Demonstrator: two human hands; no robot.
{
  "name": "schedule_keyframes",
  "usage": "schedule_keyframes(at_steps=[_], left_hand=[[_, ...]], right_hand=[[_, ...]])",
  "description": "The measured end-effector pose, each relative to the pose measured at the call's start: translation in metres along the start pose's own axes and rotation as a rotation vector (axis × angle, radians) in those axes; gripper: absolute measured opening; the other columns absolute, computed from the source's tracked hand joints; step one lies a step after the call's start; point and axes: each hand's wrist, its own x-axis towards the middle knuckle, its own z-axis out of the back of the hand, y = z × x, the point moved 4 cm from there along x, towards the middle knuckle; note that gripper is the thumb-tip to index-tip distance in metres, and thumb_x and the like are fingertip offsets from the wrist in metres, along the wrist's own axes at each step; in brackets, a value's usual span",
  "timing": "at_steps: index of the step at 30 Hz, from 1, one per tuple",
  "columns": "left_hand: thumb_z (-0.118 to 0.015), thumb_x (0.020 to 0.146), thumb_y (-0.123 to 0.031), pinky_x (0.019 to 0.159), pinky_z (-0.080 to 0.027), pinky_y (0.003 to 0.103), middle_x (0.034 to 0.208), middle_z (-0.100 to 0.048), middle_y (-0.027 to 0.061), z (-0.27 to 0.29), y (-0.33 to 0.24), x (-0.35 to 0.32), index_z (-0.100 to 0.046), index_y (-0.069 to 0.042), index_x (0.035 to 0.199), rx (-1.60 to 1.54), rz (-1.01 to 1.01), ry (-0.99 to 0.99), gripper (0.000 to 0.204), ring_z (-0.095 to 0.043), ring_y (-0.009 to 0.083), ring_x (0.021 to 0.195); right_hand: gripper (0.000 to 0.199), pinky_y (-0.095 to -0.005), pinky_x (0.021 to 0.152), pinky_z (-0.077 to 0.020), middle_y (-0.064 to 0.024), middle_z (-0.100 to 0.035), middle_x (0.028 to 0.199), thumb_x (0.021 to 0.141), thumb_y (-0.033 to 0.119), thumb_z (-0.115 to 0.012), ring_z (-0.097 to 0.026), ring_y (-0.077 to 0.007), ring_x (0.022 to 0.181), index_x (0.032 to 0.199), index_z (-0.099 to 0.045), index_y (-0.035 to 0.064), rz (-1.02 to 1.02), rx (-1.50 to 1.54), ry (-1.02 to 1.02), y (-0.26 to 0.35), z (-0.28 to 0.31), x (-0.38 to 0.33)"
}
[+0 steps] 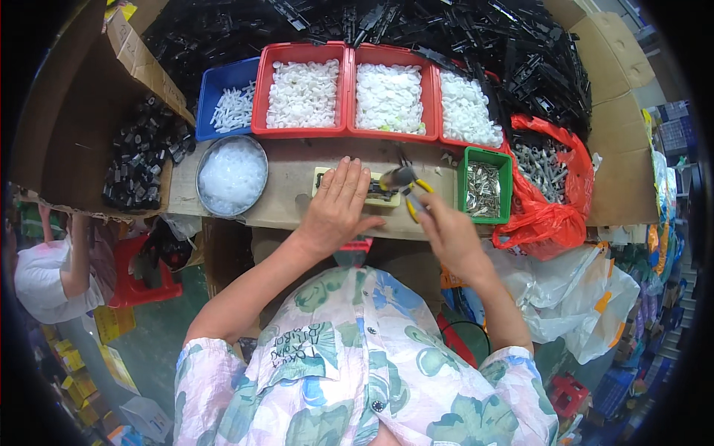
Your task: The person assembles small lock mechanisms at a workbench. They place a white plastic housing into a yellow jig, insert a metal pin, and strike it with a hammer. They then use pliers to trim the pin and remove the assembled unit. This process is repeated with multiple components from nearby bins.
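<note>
- Left hand (338, 204) lies flat over the cream block (384, 203), fingers straight and side by side, thumb out to the right, covering much of the block.
- Right hand (446, 230), blurred, is closed around the yellow handles of the pliers (401, 178); their dark head sits over the block's right end, though whether it touches cannot be told.
- And here's the black part (381, 195), in the cream block at the worktop's near middle, partly under the left hand.
- Behind the hands, three red trays (347, 89) stand in a row, heaped with small white pieces (303, 93).
- Left of those, a blue tray (210, 85) with white sticks (233, 108); nearer, a round dish (199, 189) full of translucent white bits (233, 175).
- Over on the right, a green tray (487, 221) of small metal pieces (483, 189), just beside a red plastic bag (547, 227) holding grey parts (539, 167).
- Along the back, a great pile of long black pieces (535, 56); far left, a cardboard box (78, 126) with short black blocks (141, 160).
</note>
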Motion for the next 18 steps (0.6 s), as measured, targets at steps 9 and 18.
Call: schedule_keyframes(at_steps=[9,18], left_hand=[[-0.076,0.076,-0.051,0.112,-0.037,0.049,0.140,-0.052,0.0275,0.003,0.002,-0.002,-0.050,0.009,0.137,0.010,0.008,0.015,0.090,-0.046,0.0408,0.136],[-0.076,0.077,-0.050,0.112,-0.037,0.049,0.141,-0.051,0.0269,0.003,0.003,-0.001,-0.050,0.009,0.137,0.007,0.016,0.010,0.088,-0.047,0.0407,0.136]], right_hand=[[0.022,-0.0508,0.061,-0.0491,-0.0222,-0.065,0.079,0.097,0.013,-0.060,-0.065,-0.0417,0.071,0.115,-0.054,0.0014,0.076,-0.109,-0.145,0.043,0.021,-0.001],[0.034,-0.0433,0.061,-0.0504,-0.0184,-0.068,0.082,0.095,0.011,-0.064,-0.067,-0.0348,0.070,0.127,-0.056,0.0011,0.169,-0.211,-0.218,0.042,0.016,0.000]])
